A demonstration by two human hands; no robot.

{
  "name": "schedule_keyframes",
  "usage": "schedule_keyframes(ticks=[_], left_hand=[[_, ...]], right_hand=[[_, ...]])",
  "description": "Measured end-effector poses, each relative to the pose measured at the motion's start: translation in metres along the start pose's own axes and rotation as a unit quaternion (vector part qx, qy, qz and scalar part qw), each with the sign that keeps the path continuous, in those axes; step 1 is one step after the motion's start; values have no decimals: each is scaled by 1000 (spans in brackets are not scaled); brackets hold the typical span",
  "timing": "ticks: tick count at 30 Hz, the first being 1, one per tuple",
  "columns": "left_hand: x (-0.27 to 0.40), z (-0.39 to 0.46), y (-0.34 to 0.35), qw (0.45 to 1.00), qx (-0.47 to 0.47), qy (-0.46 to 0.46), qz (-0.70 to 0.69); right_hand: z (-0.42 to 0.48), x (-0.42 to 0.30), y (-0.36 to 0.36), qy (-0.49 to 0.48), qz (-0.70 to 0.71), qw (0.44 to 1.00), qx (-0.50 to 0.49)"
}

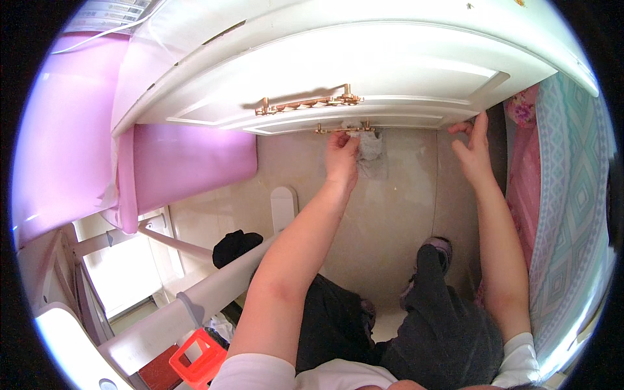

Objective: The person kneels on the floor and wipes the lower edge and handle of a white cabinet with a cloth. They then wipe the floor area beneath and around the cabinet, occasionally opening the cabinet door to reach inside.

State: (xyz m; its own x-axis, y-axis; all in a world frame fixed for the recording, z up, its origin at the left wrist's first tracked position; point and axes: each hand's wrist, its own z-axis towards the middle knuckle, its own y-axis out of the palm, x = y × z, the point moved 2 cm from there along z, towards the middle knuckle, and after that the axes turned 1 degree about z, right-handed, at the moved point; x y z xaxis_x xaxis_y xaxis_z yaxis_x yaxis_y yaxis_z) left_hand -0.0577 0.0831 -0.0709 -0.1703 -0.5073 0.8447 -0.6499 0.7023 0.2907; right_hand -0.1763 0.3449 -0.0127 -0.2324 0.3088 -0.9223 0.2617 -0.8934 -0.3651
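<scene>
My left hand is at the lower brass handle of a white cabinet with two panelled fronts. Its fingers are bent and pinched on a crumpled grey-white cloth, which shows beside the hand and partly behind the handle. The fingertips are partly hidden, so whether they also touch the handle is unclear. Above it, an ornate brass handle crosses the upper front. My right hand is by the cabinet's lower right corner, fingers apart and holding nothing; a raised finger reaches the edge.
Pink panels stand at left. Below them are a white frame with a rail, a black cloth-like item and a red plastic item. A blue-green patterned cloth hangs at right. My shoe rests on the tiled floor.
</scene>
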Motion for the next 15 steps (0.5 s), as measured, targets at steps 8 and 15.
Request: schedule_keyframes(ticks=[8,15], left_hand=[[7,11,-10,949,88,26,-300],[-24,6,24,959,97,-26,-267]], right_hand=[[0,-2,3,5,-13,1000,6],[0,-6,5,17,8,1000,12]])
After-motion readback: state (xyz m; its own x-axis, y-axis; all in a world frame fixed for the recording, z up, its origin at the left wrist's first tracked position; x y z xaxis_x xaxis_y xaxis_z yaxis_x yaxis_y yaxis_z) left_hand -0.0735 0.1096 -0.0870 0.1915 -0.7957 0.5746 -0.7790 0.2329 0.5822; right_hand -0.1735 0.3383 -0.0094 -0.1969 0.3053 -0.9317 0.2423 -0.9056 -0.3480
